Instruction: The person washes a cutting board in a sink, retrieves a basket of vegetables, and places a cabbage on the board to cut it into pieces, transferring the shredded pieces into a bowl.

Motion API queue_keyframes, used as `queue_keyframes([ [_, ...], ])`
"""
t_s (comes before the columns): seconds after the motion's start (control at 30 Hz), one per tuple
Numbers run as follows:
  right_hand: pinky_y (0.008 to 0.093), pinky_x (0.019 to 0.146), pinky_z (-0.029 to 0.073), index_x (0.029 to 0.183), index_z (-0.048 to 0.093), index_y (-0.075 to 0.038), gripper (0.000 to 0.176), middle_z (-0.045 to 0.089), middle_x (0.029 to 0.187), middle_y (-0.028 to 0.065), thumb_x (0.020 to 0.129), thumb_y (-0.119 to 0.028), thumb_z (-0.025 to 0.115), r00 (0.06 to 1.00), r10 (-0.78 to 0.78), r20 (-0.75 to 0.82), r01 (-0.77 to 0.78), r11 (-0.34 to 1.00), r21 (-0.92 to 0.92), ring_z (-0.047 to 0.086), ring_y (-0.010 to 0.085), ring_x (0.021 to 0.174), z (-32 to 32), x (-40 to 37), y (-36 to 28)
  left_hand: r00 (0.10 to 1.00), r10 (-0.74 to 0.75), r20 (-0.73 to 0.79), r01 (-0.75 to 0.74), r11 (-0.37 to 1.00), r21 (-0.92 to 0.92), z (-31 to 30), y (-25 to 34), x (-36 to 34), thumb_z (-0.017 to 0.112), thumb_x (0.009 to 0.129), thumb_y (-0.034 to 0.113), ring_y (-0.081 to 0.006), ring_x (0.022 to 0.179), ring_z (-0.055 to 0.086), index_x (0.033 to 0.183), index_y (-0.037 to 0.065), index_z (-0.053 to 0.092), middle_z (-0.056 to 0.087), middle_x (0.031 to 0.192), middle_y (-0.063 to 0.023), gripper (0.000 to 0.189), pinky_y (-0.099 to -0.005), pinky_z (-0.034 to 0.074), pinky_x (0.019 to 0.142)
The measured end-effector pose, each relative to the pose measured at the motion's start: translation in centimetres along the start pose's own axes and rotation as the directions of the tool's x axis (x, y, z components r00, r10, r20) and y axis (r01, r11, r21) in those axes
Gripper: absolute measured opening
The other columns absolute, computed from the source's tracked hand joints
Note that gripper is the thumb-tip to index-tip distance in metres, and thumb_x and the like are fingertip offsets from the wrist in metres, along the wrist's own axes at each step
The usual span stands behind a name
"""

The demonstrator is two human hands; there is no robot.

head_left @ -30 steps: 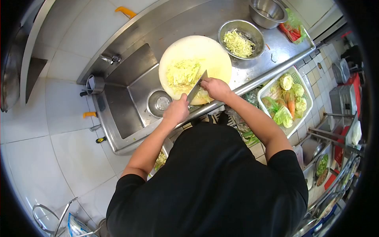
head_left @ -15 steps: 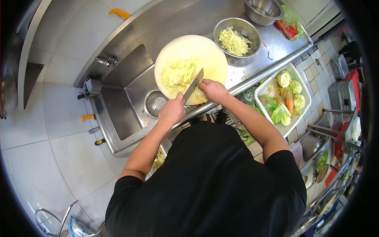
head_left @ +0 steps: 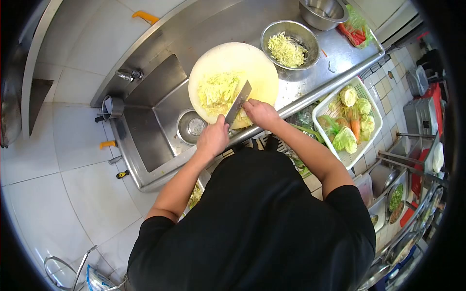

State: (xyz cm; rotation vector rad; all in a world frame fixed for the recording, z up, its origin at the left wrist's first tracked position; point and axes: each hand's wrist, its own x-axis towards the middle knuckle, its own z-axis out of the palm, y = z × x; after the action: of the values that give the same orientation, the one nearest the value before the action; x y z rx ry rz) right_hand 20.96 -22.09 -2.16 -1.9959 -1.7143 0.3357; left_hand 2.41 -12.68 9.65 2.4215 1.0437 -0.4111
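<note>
My left hand (head_left: 213, 138) is wrapped round the handle of a broad-bladed knife (head_left: 239, 103). The blade slants up and to the right over a round chopping board (head_left: 259, 60). Close beside the blade, my right hand (head_left: 260, 115) has its fingers curled down on a piece of cabbage (head_left: 241, 121), mostly hidden under the hand and knife. A heap of shredded pale-green cabbage (head_left: 216, 91) lies on the board to the left of the blade. More shreds (head_left: 287, 50) fill part of a steel bowl (head_left: 315, 57) just beyond the board.
The board rests on a steel counter beside a sink (head_left: 153, 128) with a tap (head_left: 130, 74). An empty-looking steel bowl (head_left: 323, 19) and a bag of red peppers (head_left: 356, 35) stand far right. A white basket (head_left: 357, 160) holds cabbages and carrots below the counter's rounded edge (head_left: 335, 86).
The knife and both hands have shifted only slightly, with the blade still beside my right fingers. The whole view has moved a touch.
</note>
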Motion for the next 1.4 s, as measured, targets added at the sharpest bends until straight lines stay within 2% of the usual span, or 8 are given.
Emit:
queue_keyframes([
  [0.23, 0.0462, 0.081, 0.059, 0.105, 0.062, -0.003, 0.02, 0.066, 0.099, 0.0175, 0.09, -0.016, 0.063, 0.998, -0.019, 0.056, 0.016, 0.998, 0.059, 0.07, 0.036, 0.094, -1.2, -0.7, -0.3, 1.0, 0.008, -0.016, -0.007, 1.0, 0.016, 0.1, 0.2, -0.1, 0.053, 0.104, 0.027, -0.0511, 0.087, 0.069, 0.116, 0.005, 0.049, 0.07, 0.089, -0.0318, 0.025, -0.0619, 0.053, 0.079],
  [0.33, 0.0465, 0.085, 0.058, 0.106, 0.063, -0.001, 0.023, 0.067, 0.103, 0.0172, 0.089, -0.016, 0.068, 0.997, -0.039, 0.062, 0.036, 0.998, 0.055, 0.069, 0.0356, 0.098, -1.4, -1.1, -0.5, 0.998, -0.042, 0.044, 0.042, 0.999, -0.004, 2.3, -0.8, 0.8, 0.052, 0.104, 0.027, -0.0508, 0.09, 0.069, 0.117, 0.006, 0.05, 0.07, 0.091, -0.0315, 0.025, -0.0621, 0.052, 0.081],
  [0.53, 0.0462, 0.084, 0.058, 0.104, 0.064, -0.003, 0.022, 0.068, 0.101, 0.0162, 0.091, -0.02, 0.068, 0.995, 0.051, 0.089, -0.058, 0.996, 0.071, 0.069, 0.0353, 0.098, 0.3, 0.5, -0.5, 1.0, -0.025, 0.003, 0.025, 0.999, 0.026, 1.3, -2.2, 2.4, 0.052, 0.104, 0.027, -0.0498, 0.094, 0.069, 0.119, 0.005, 0.052, 0.071, 0.095, -0.0304, 0.026, -0.0615, 0.052, 0.083],
  [0.83, 0.0451, 0.078, 0.058, 0.096, 0.067, -0.004, 0.014, 0.07, 0.094, 0.015, 0.09, -0.018, 0.066, 1.0, 0.006, 0.02, -0.006, 1.0, -0.022, 0.072, 0.0329, 0.087, 0.9, 1.6, -1.2, 1.0, 0.004, -0.005, -0.004, 0.999, 0.041, -1.9, -1.5, 1.0, 0.055, 0.102, 0.026, -0.0527, 0.091, 0.068, 0.119, 0.005, 0.053, 0.069, 0.091, -0.033, 0.027, -0.0624, 0.052, 0.08],
  [0.93, 0.0443, 0.077, 0.058, 0.095, 0.068, -0.006, 0.014, 0.071, 0.093, 0.0143, 0.091, -0.018, 0.064, 0.999, 0.004, 0.033, -0.001, 0.998, -0.065, 0.073, 0.0324, 0.084, 1.6, 1.8, -0.8, 0.999, -0.033, 0.04, 0.03, 0.998, 0.062, 1.3, -2.4, 0.8, 0.055, 0.103, 0.026, -0.0534, 0.088, 0.067, 0.118, 0.005, 0.052, 0.069, 0.089, -0.0333, 0.027, -0.0629, 0.052, 0.08],
  [1.03, 0.0443, 0.078, 0.058, 0.095, 0.068, -0.006, 0.014, 0.071, 0.092, 0.0136, 0.091, -0.018, 0.064, 0.999, 0.016, 0.033, -0.013, 0.997, -0.071, 0.073, 0.0321, 0.082, 1.6, 1.8, -0.8, 1.0, -0.001, 0.015, 0.0, 0.998, 0.063, 0.6, -2.2, 0.7, 0.054, 0.103, 0.026, -0.0536, 0.086, 0.067, 0.118, 0.005, 0.051, 0.068, 0.089, -0.034, 0.026, -0.0629, 0.052, 0.079],
  [1.23, 0.0437, 0.079, 0.056, 0.096, 0.069, -0.006, 0.016, 0.072, 0.092, 0.0124, 0.091, -0.02, 0.064, 0.996, 0.004, 0.086, 0.003, 0.996, -0.085, 0.073, 0.0313, 0.083, 1.0, 1.9, -0.8, 0.999, -0.031, 0.033, 0.029, 0.998, 0.057, 0.7, -2.0, 0.3, 0.053, 0.103, 0.027, -0.0527, 0.085, 0.068, 0.117, 0.005, 0.051, 0.069, 0.087, -0.0325, 0.026, -0.0626, 0.052, 0.079],
  [1.4, 0.0442, 0.086, 0.054, 0.102, 0.07, -0.005, 0.021, 0.07, 0.102, 0.0135, 0.089, -0.021, 0.066, 0.987, 0.038, 0.155, -0.021, 0.994, -0.108, 0.072, 0.0302, 0.094, -1.4, 1.5, -2.1, 0.998, -0.064, 0.016, 0.063, 0.998, 0.021, 2.8, -3.0, 0.3, 0.052, 0.104, 0.027, -0.0509, 0.087, 0.069, 0.116, 0.005, 0.052, 0.07, 0.089, -0.0312, 0.025, -0.0627, 0.052, 0.079],
])
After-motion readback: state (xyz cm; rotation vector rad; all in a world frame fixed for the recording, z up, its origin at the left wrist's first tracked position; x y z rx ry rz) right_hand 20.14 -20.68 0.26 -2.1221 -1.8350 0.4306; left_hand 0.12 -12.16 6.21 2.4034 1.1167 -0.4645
